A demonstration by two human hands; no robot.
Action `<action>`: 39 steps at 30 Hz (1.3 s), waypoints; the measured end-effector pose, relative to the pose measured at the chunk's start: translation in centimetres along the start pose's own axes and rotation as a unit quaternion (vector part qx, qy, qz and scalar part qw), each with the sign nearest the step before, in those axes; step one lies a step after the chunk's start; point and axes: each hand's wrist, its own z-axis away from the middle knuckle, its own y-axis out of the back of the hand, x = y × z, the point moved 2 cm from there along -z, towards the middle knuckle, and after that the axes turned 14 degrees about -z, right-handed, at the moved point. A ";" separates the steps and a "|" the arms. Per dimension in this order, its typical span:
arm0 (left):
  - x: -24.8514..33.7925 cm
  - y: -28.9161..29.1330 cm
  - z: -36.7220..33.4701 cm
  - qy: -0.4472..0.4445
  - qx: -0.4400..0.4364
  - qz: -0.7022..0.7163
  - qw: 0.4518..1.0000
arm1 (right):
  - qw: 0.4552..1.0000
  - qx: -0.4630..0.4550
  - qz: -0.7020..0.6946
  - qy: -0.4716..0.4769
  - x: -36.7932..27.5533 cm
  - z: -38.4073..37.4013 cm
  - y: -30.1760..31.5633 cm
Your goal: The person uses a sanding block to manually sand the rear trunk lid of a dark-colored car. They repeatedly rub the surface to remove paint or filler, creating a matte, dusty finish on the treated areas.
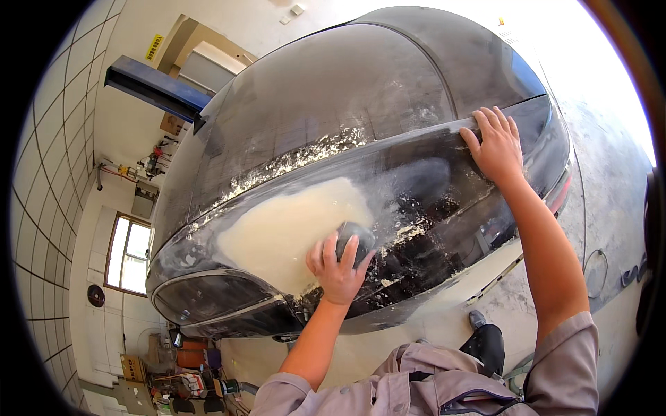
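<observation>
Grey work sleeves (pixel 416 388) sit nearest the lens, both your forearms running up from them to the car's rear panel (pixel 333 104).

Your left hand (pixel 338 267) has its fingers curled and clamped over a dark grey sanding block (pixel 355 236). The block pokes out past the fingertips, up and slightly right of the knuckles. It's pressed flat on the panel at the right edge of the cream filler patch (pixel 284 229). So the bulk of the filler lies left and slightly up from your fingers; the bare dark paint with white dust flecks lies right.

The patch's long axis runs roughly along the body crease (pixel 388 142), lower left to upper right, following the curve of the panel.

Your right hand (pixel 496 142) is well apart from the block, up at the right end of the crease. Fingers are together and flat, hooked over the ridge, thumb spread below; it grips nothing loose and looks like a brace.

Left hand is the one on the filler; right is far off it. Scuffed white residue trails along the crease between the two hands.
</observation>
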 end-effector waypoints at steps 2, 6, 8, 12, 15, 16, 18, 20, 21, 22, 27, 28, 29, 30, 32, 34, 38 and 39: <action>1.6 -1.6 -7.2 -0.013 0.025 0.014 0.999 | 1.000 0.009 0.008 0.004 0.7 0.2 -0.6; 2.5 -2.2 -13.6 -0.020 0.019 0.028 0.999 | 1.000 0.006 0.004 0.018 0.9 0.1 -0.4; 1.7 -1.7 -10.0 -0.016 0.011 0.027 0.999 | 1.000 0.001 0.011 0.022 1.3 0.4 -0.3; -1.6 -0.3 2.4 -0.024 0.006 -0.009 1.000 | 1.000 0.013 0.010 0.020 1.5 -0.1 -0.5; -2.2 -0.3 1.6 -0.034 0.013 -0.004 0.999 | 1.000 0.016 0.010 0.015 0.9 0.2 -0.5; -1.0 -0.9 -2.3 -0.034 0.020 0.003 0.999 | 1.000 0.016 0.016 0.015 0.9 0.1 -0.4; 1.2 -1.4 -10.4 -0.033 0.014 0.022 0.999 | 1.000 0.012 0.012 0.019 0.8 0.3 -0.7; 2.1 -2.1 -14.3 -0.019 0.010 0.019 1.000 | 1.000 0.011 0.003 0.023 0.7 0.2 -0.7; 2.3 -2.3 -14.9 -0.020 0.010 0.024 0.999 | 1.000 0.013 0.005 0.026 1.1 0.1 -0.6; 2.5 -2.5 -14.8 -0.019 0.010 0.028 0.999 | 0.999 0.014 0.008 0.031 1.4 -0.1 -0.5; -1.7 -0.4 1.0 -0.062 0.002 0.001 0.998 | 0.999 0.021 0.016 0.034 1.6 0.0 -0.4; -2.7 0.4 2.9 -0.059 -0.011 -0.004 0.998 | 0.999 0.019 0.014 0.032 1.4 0.1 -0.5; -3.8 0.7 4.1 -0.056 -0.017 -0.007 0.998 | 0.999 0.023 0.014 0.029 1.2 0.0 -0.4; -4.5 0.8 4.4 -0.052 -0.025 -0.011 0.998 | 0.999 0.027 0.012 0.027 1.0 -0.2 -0.4; -2.9 -0.3 -1.8 -0.064 0.014 0.003 0.998 | 0.999 0.022 0.016 0.028 0.8 0.2 -0.7; -0.2 -1.2 -8.7 -0.054 0.025 0.021 0.998 | 0.999 0.021 0.013 0.030 0.9 0.1 -0.7; -0.2 -1.3 -9.2 -0.051 0.026 0.024 0.998 | 0.999 0.016 0.018 0.036 1.5 0.3 -0.6; -0.6 -1.4 -7.6 -0.048 0.030 0.017 0.998 | 0.999 0.018 0.023 0.037 1.8 0.2 -0.5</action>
